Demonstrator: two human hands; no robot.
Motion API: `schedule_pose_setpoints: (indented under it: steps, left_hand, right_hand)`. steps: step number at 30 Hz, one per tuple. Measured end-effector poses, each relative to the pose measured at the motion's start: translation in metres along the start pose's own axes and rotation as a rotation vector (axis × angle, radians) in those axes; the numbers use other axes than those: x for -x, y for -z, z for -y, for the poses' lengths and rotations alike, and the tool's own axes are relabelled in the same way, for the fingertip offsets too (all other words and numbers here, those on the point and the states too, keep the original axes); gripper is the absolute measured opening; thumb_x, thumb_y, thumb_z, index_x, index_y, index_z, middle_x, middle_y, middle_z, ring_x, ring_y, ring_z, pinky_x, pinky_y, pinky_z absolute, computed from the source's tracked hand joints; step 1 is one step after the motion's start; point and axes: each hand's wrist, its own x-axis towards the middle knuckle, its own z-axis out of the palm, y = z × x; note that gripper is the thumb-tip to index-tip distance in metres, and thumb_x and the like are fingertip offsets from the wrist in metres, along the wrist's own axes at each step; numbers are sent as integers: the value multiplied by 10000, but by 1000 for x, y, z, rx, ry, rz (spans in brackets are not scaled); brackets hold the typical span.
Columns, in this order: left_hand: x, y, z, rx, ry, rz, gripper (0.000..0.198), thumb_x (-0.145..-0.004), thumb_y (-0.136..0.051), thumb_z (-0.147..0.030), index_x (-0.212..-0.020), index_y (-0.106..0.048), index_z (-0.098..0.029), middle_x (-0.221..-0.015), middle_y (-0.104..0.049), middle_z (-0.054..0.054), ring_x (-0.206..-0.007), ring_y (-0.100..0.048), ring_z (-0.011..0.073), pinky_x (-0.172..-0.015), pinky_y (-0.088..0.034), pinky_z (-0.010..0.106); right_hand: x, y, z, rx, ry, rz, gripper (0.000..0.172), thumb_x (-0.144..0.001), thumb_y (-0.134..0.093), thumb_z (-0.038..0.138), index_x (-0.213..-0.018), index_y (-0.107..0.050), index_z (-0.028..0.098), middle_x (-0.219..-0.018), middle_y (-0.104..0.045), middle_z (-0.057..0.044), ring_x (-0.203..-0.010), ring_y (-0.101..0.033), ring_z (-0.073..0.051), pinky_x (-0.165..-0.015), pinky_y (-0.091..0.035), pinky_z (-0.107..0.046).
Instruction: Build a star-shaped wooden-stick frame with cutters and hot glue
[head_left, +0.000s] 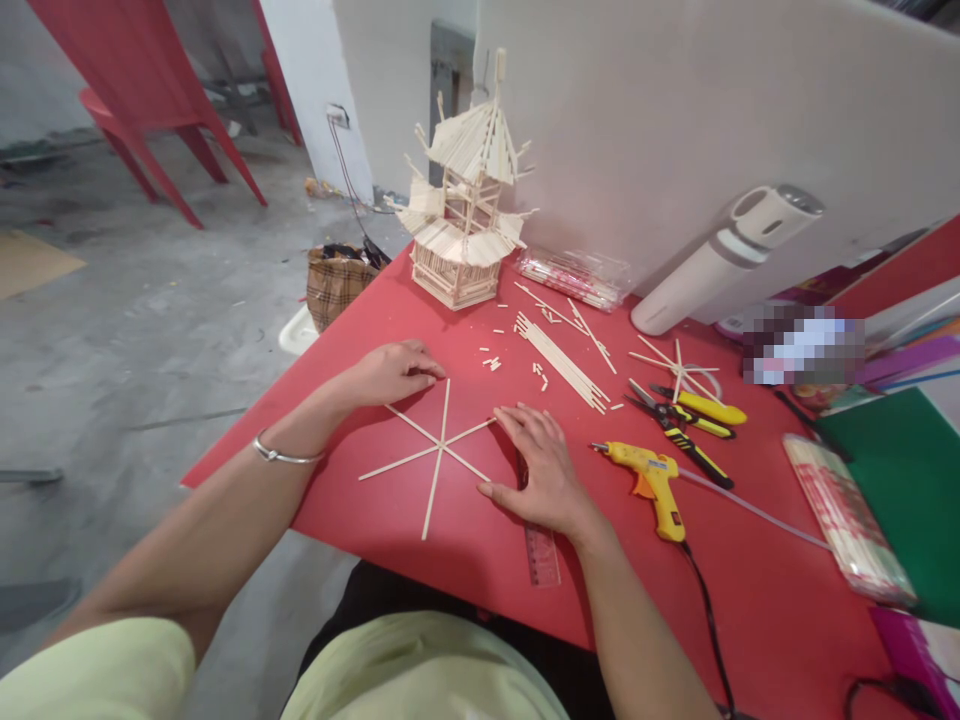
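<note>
A six-armed star of thin wooden sticks lies flat on the red table before me. My left hand rests at its far left side. Its fingers are bent and close to the thumb, beside the star's far tips; whether anything small is between them is hidden. My right hand is at the star's right side, thumb and fingers apart, with the fingertips at the ends of two arms. Partly under this hand lies a clear ruler.
A stick pagoda model stands at the back. Loose sticks and cut bits lie in front of it. To the right are a yellow glue gun, pliers, another stick star, a white cylindrical device and packed sticks.
</note>
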Motion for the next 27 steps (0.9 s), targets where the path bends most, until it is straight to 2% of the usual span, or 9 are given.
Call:
schedule_pose_setpoints:
  steps: [27]
  left_hand:
    - [0, 1, -6, -37, 9, 51, 331, -931, -540, -295, -1123, -802, -233, -1055, -688, 67, -872, -648, 168, -840, -476, 272]
  right_hand:
    - [0, 0, 0, -2, 1, 8, 872, -845, -659, 637, -1586, -368, 282, -1552, -481, -97, -1504, -345, -337, -1263, -201, -606]
